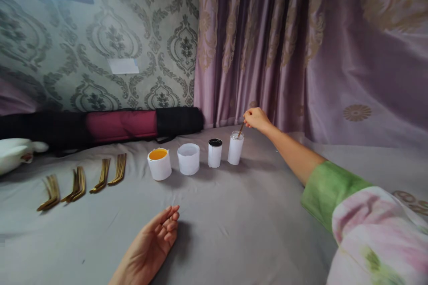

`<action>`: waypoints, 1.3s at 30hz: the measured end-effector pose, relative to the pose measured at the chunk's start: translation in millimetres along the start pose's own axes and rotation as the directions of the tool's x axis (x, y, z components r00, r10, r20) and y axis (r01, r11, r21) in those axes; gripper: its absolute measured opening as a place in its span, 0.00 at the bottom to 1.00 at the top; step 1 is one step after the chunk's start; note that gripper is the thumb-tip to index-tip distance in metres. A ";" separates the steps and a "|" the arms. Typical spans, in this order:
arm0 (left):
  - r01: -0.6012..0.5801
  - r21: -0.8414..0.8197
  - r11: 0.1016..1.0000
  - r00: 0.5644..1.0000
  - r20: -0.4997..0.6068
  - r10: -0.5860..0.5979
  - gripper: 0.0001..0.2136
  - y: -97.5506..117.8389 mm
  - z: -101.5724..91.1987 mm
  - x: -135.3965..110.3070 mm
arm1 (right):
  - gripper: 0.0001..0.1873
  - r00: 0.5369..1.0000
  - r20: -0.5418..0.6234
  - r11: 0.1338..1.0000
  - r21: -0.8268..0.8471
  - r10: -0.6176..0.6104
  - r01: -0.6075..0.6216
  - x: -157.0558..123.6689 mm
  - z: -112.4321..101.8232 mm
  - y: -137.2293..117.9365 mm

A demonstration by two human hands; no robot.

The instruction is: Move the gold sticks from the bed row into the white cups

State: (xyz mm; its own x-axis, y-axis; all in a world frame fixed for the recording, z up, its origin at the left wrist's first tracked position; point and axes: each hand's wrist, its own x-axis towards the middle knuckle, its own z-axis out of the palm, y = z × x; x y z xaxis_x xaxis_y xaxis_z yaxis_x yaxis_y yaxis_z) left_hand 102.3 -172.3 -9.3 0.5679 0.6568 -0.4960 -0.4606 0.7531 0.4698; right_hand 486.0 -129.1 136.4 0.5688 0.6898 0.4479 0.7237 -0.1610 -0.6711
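My right hand [256,119] reaches out over the grey sheet [234,222] and pinches a thin brown stick [241,129] whose lower end dips into a tall white cup [235,148], the rightmost of a row. To its left stand a white cup with a dark rim [214,153], a wider white cup [188,159] and a white cup with an orange inside [159,164]. My left hand [154,242] rests palm up on the sheet near me, fingers loosely stretched, holding nothing.
Several bunches of gold-coloured utensils [78,183] lie in a row at the left. A black and maroon rolled bag [120,125] lies along the patterned wall. A white soft object [15,153] sits at the far left. Purple curtains [301,44] hang behind the cups.
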 end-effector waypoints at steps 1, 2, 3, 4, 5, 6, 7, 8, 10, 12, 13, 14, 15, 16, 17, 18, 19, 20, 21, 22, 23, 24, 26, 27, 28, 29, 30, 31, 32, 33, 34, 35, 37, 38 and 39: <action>0.001 0.000 1.000 1.000 -0.002 -0.001 0.07 0.0 0.0 0.0 | 0.06 1.000 0.016 1.000 0.024 0.019 -0.019 -1.0 2.0 2.0; 0.000 0.002 1.000 1.000 -0.005 0.000 0.07 0.0 -0.1 -0.2 | 0.05 0.999 0.032 0.999 0.040 0.033 -0.034 -2.3 3.8 3.7; 0.000 0.006 1.000 1.000 -0.008 0.000 0.07 0.0 -0.2 -0.4 | 0.05 0.998 0.048 0.998 0.043 0.041 -0.043 -3.6 5.5 5.2; -0.003 0.011 1.000 1.000 -0.008 0.003 0.07 0.1 -0.5 -0.6 | 0.05 0.997 0.062 0.998 0.035 0.042 -0.044 -5.0 7.2 6.4; -0.004 0.017 1.000 1.000 -0.008 0.004 0.07 0.1 -0.8 -0.8 | 0.06 0.996 0.074 0.999 0.020 0.040 -0.042 -6.5 8.8 7.3; -0.006 0.021 1.000 1.000 -0.006 0.006 0.07 0.2 -1.2 -0.7 | 0.06 0.996 0.086 0.999 0.002 0.038 -0.038 -8.0 10.2 8.0; -0.008 0.024 1.000 1.000 -0.002 0.008 0.07 0.3 -1.6 -0.6 | 0.07 0.995 0.097 0.999 -0.014 0.037 -0.036 -9.3 11.5 8.3; -0.009 0.023 1.000 1.000 0.000 0.009 0.07 0.3 -2.0 -0.3 | 0.07 0.993 0.109 0.999 -0.026 0.040 -0.037 -10.5 12.7 8.5; -0.008 0.019 1.000 1.000 0.005 0.008 0.07 0.1 -2.4 0.4 | 0.07 0.990 0.129 0.998 -0.038 0.051 -0.047 -12.4 14.2 8.6; -0.009 0.018 1.000 1.000 0.002 0.009 0.07 -0.2 -2.1 0.6 | 0.06 0.987 0.150 0.997 -0.050 0.062 -0.055 -13.5 14.9 8.5; -0.010 0.019 1.000 1.000 0.004 0.010 0.07 -0.4 -1.8 0.3 | 0.06 0.984 0.166 0.996 -0.061 0.066 -0.057 -13.8 15.2 8.6; -0.010 0.020 1.000 1.000 0.004 0.010 0.07 -0.5 -1.3 -0.2 | 0.06 0.980 0.185 0.995 -0.077 0.069 -0.056 -14.0 15.5 8.8; -0.011 0.021 1.000 1.000 0.004 0.011 0.08 -0.6 -0.8 -0.9 | 0.07 0.976 0.205 0.994 -0.095 0.072 -0.054 -14.1 15.9 9.0; -0.012 0.021 1.000 1.000 0.003 0.012 0.08 -0.6 -0.4 -1.7 | 0.07 0.972 0.222 0.992 -0.117 0.078 -0.053 -14.1 16.6 9.3; -0.014 0.021 1.000 1.000 0.001 0.014 0.08 -0.5 -0.1 -2.4 | 0.08 0.968 0.235 0.989 -0.138 0.086 -0.055 -14.0 17.6 9.6; -0.015 0.021 1.000 1.000 -0.001 0.015 0.08 -0.4 0.1 -2.8 | 0.08 0.966 0.242 0.986 -0.155 0.096 -0.059 -13.9 18.7 10.0; -0.018 0.022 1.000 1.000 -0.005 0.018 0.08 -0.4 0.2 -3.1 | 0.08 0.964 0.245 0.984 -0.168 0.105 -0.065 -13.7 20.0 10.4; -0.021 0.024 0.999 1.000 -0.005 0.021 0.08 -0.3 0.1 -3.0 | 0.08 0.962 0.249 0.982 -0.176 0.113 -0.070 -13.4 21.4 10.9; -0.023 0.027 0.999 1.000 -0.002 0.023 0.08 -0.2 0.0 -2.6 | 0.08 0.960 0.252 0.980 -0.182 0.119 -0.074 -12.9 22.6 11.4; -0.023 0.030 0.999 1.000 0.000 0.023 0.08 -0.1 -0.1 -2.0 | 0.08 0.959 0.255 0.980 -0.186 0.123 -0.076 -12.4 23.7 12.1; -0.022 0.032 0.999 1.000 0.000 0.022 0.08 -0.1 -0.1 -1.4 | 0.08 0.958 0.259 0.979 -0.189 0.127 -0.079 -11.8 24.5 12.7; -0.021 0.032 0.999 1.000 -0.001 0.021 0.08 -0.1 -0.1 -0.7 | 0.08 0.957 0.261 0.978 -0.192 0.130 -0.081 -11.0 25.2 13.5; -0.020 0.031 0.999 1.000 -0.005 0.020 0.08 -0.1 -0.1 0.2 | 0.08 0.955 0.261 0.977 -0.196 0.138 -0.087 -9.3 26.2 15.1; -0.022 0.030 0.999 1.000 -0.007 0.022 0.08 -0.3 0.0 0.4 | 0.08 0.955 0.262 0.976 -0.197 0.141 -0.091 -8.4 26.6 15.8; -0.024 0.030 0.999 1.000 -0.009 0.024 0.08 -0.4 0.1 0.2 | 0.08 0.954 0.262 0.976 -0.197 0.145 -0.094 -7.7 27.0 16.4; -0.025 0.033 0.999 1.000 -0.010 0.025 0.09 -0.4 0.2 -0.1 | 0.08 0.954 0.262 0.976 -0.196 0.148 -0.097 -7.2 27.4 16.9; -0.026 0.036 0.999 1.000 -0.011 0.026 0.09 -0.5 0.4 -0.7 | 0.08 0.953 0.262 0.976 -0.193 0.150 -0.100 -6.9 27.7 17.2; -0.026 0.038 0.999 1.000 -0.011 0.027 0.09 -0.4 0.7 -1.4 | 0.08 0.953 0.263 0.977 -0.189 0.151 -0.102 -6.9 27.9 17.3; -0.027 0.039 0.999 1.000 -0.012 0.027 0.08 -0.2 1.0 -2.1 | 0.08 0.953 0.264 0.977 -0.185 0.151 -0.104 -7.1 28.0 17.2; -0.026 0.039 0.999 1.000 -0.012 0.026 0.08 0.1 1.4 -2.7 | 0.08 0.952 0.265 0.978 -0.179 0.151 -0.105 -7.5 28.0 16.9; -0.025 0.038 0.999 1.000 -0.012 0.025 0.08 0.4 1.9 -3.3 | 0.07 0.952 0.267 0.979 -0.173 0.150 -0.106 -8.2 27.7 16.4; -0.022 0.038 0.999 1.000 -0.015 0.022 0.07 0.7 2.4 -3.7 | 0.07 0.952 0.269 0.980 -0.168 0.149 -0.107 -9.0 27.3 15.8; -0.017 0.038 0.999 1.000 -0.019 0.017 0.07 1.1 3.3 -4.1 | 0.07 0.950 0.274 0.982 -0.157 0.146 -0.106 -10.8 26.1 14.4; -0.016 0.039 0.999 1.000 -0.020 0.017 0.07 1.1 3.5 -4.1 | 0.07 0.950 0.276 0.983 -0.150 0.146 -0.107 -11.6 25.5 13.9; -0.018 0.040 0.999 1.000 -0.021 0.019 0.07 1.1 3.5 -4.0 | 0.06 0.950 0.274 0.984 -0.143 0.146 -0.110 -12.2 24.9 13.6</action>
State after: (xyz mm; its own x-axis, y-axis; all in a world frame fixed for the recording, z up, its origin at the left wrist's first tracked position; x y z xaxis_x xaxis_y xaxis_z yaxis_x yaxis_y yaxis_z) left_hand 101.8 -174.2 -4.3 0.5447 0.6718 -0.5020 -0.4432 0.7388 0.5078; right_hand 479.2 -122.1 107.1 0.5394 0.8256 0.1655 0.7052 -0.3355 -0.6246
